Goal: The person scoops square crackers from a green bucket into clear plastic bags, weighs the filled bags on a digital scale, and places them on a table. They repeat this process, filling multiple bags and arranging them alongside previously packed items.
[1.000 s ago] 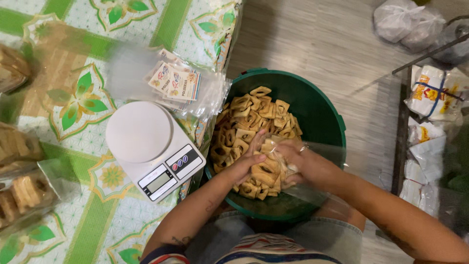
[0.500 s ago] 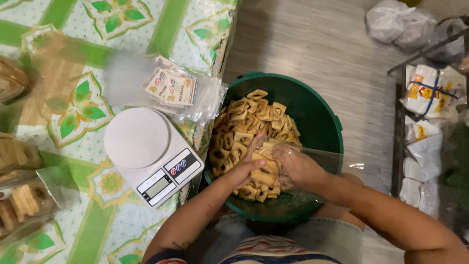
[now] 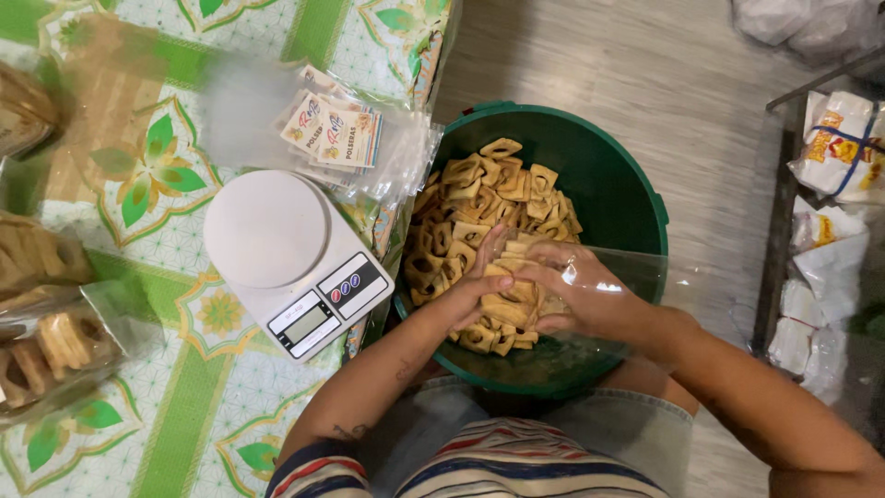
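Both hands down in the green bucket [image 3: 636, 184], working the fried snack pieces [image 3: 479, 198]. Left hand [image 3: 475, 281] fingers curled loosely around a clump of the pieces, palm facing in, scooping grip, not a tight fist. Right hand [image 3: 581, 295] cupped over the same clump from the other side, fingers bent, touching the pieces and the clear plastic bag [image 3: 645, 272] that lies over the bucket's near right rim. Whether the right hand pinches the bag edge or only rests against it, cannot tell.

Head view, looking down: bucket sits on the floor between the person's knees, just beside the table edge, roughly half full of tan square-ish ring snacks piled toward the left wall. White kitchen scale [image 3: 286, 258] on the table just left of the bucket, round platter bare, display facing the person. Stack of empty labelled packets [image 3: 336, 138] behind the scale, touching the bucket rim side. Filled snack bags [image 3: 55, 341] at the table's left edge. Green floral tablecloth [image 3: 184, 424] under all. White bags [image 3: 834, 148] on a rack at far right.
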